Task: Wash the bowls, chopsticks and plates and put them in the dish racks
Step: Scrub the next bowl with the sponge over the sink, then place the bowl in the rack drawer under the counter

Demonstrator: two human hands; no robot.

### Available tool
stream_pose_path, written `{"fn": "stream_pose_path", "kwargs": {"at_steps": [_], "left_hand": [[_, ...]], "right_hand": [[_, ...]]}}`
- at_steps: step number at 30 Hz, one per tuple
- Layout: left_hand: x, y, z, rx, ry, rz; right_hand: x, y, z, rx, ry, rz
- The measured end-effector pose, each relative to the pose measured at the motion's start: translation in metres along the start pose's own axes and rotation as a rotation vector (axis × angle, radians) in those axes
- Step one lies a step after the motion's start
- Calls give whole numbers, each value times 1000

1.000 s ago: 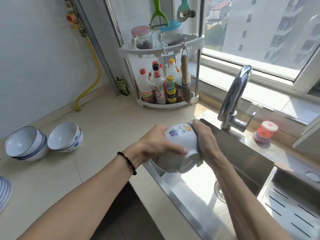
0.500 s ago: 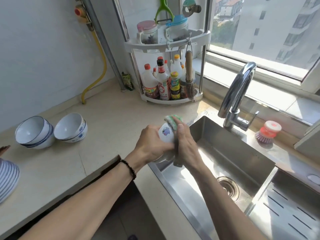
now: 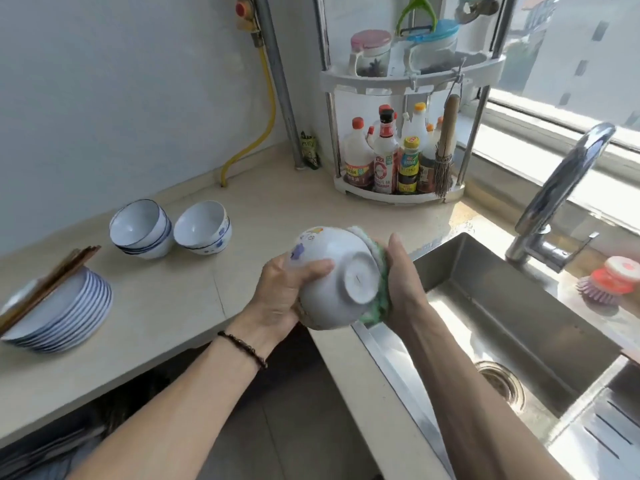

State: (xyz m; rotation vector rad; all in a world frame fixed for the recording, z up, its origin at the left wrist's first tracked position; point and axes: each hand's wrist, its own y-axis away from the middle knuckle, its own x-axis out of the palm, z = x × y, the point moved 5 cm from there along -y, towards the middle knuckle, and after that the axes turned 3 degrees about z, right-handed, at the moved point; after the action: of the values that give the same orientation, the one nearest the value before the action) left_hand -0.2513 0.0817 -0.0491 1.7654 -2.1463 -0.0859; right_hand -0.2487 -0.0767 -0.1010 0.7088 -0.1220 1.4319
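Bowl [image 3: 332, 275] tilted, foot toward camera, gripped at left wall by left hand [image 3: 284, 296]; right hand [image 3: 401, 271] presses sponge [image 3: 375, 282] against its right side.

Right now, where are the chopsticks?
In the head view the chopsticks lie at the far left, resting across the top of the stack of plates on the counter, left of the stacked bowls.
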Motion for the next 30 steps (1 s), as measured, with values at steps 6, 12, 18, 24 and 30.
{"fn": "stream_pose_path", "kwargs": {"at_steps": [6, 12, 18, 24, 30], "left_hand": [[-80, 31, -5, 42, 291, -444], [-173, 100, -16, 166, 111, -493], [-269, 176, -10, 156, 123, -492], [-328, 234, 1, 129, -98, -520], [-381, 279, 9, 65, -222, -465]], "right_hand": [[114, 49, -43, -352, 445, 56], [199, 64, -109, -268, 635, 196], [292, 125, -175, -418, 907, 339], [358, 139, -218, -375, 840, 427], [405, 126, -271, -185, 754, 589]]}}
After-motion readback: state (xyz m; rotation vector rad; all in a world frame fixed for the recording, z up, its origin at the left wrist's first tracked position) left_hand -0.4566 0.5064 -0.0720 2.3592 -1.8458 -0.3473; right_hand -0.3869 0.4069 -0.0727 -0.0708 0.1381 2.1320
